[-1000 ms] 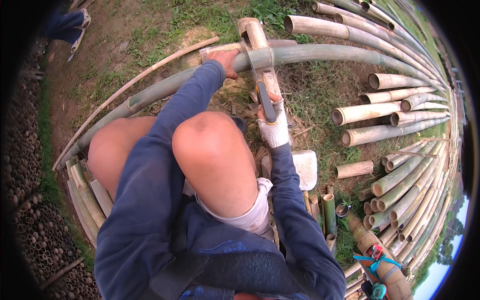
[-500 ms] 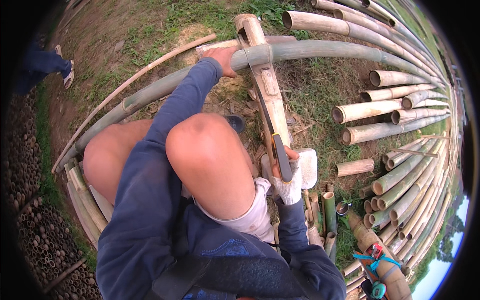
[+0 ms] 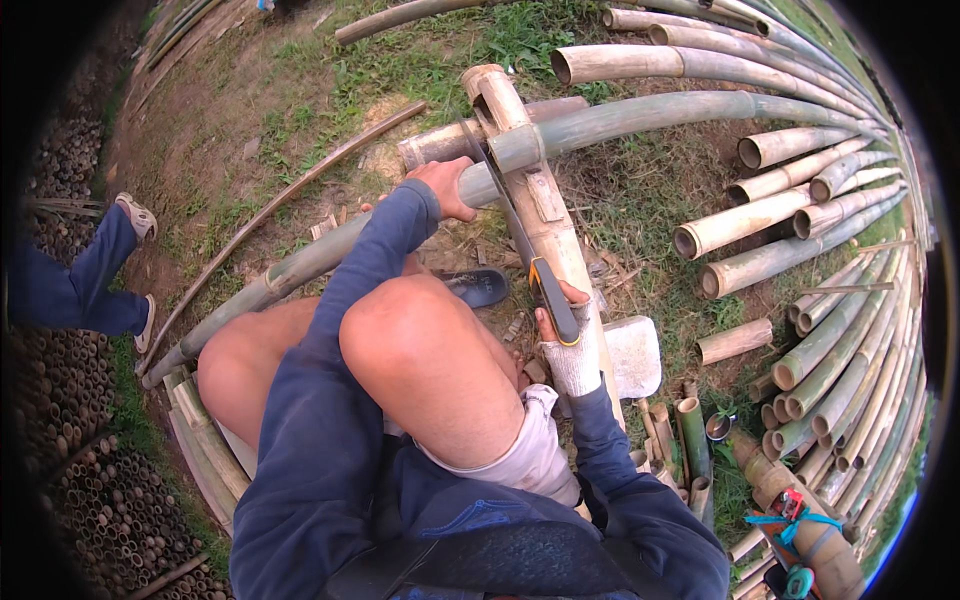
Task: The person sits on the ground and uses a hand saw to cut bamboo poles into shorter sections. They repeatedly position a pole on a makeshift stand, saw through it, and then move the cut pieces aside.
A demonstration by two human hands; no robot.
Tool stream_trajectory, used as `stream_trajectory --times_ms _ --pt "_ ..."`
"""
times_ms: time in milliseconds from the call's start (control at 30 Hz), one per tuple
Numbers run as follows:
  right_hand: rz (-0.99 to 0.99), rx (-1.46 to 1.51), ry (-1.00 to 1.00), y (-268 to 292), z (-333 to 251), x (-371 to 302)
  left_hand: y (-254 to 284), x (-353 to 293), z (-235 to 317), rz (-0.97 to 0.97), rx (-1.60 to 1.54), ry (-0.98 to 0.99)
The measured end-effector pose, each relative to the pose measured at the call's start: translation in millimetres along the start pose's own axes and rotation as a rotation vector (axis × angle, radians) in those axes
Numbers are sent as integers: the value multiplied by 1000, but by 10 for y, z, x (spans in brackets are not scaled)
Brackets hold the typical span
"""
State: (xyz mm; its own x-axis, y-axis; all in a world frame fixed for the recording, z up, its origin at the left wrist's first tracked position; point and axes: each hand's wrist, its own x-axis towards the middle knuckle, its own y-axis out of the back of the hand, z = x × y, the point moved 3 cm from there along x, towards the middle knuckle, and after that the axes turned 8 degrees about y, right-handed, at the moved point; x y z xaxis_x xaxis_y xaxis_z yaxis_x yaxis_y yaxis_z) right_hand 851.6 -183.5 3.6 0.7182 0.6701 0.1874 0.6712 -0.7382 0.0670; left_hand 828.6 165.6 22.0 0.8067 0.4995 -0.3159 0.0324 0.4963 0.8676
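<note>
My bare left hand (image 3: 443, 188) is wrapped round the near end of a long green bamboo pole (image 3: 320, 248), which slants down to the left past my knees. In my right hand (image 3: 570, 355), partly covered by a white knit glove, is the black-and-yellow handle of a hand saw (image 3: 553, 300). Its long blade runs up through a gap between that pole and a second green bamboo length (image 3: 640, 118). The second length rests across a thick pale bamboo post (image 3: 545, 205) and stretches to the right. The two cut ends stand apart, the left one lower.
Several cut bamboo poles (image 3: 745, 232) lie stacked on the right. A white block-like seat (image 3: 632, 358) sits by the post. Left, a person's legs in dark trousers (image 3: 95, 270) stand near a thin bamboo strip (image 3: 270, 228). A tape-bound bamboo piece (image 3: 815, 545) is at lower right.
The pole has come apart at the saw blade, and its left piece has dropped with my left hand. The person at the left shows more fully, and the view has shifted.
</note>
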Motion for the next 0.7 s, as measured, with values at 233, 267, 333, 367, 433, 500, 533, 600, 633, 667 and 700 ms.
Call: stream_trajectory --times_ms 233,267,333,367,433,500,533,600,633,667,700 --pt "-357 -496 62 -429 593 -421 383 -52 -24 -147 -190 -147" --pt "-451 -497 -21 -440 718 -445 401 -49 -37 -129 -168 -154" --pt "-681 -874 178 -467 848 -449 408 -36 -68 -81 -119 -144" --pt "-767 -887 123 -466 908 -408 403 -30 -76 -92 -121 -156" --pt "-1010 -914 -11 -524 947 -246 391 -38 -94 -113 -123 -157" --pt "-559 -530 71 -598 715 160 362 -58 -95 -188 -100 -114" --pt "-348 -271 13 -661 623 421 370 -58 -65 -180 -116 -154" --pt "-118 348 -247 -905 525 985 362 -80 -12 -205 -227 -157" --pt "-65 683 -333 -1021 480 1218 362 -77 33 -202 -206 -168" --pt "-36 796 -348 -1137 440 1445 374 -81 64 -254 -198 -158" --pt "-100 572 -341 -1231 415 1655 380 -98 107 -287 -187 -142"
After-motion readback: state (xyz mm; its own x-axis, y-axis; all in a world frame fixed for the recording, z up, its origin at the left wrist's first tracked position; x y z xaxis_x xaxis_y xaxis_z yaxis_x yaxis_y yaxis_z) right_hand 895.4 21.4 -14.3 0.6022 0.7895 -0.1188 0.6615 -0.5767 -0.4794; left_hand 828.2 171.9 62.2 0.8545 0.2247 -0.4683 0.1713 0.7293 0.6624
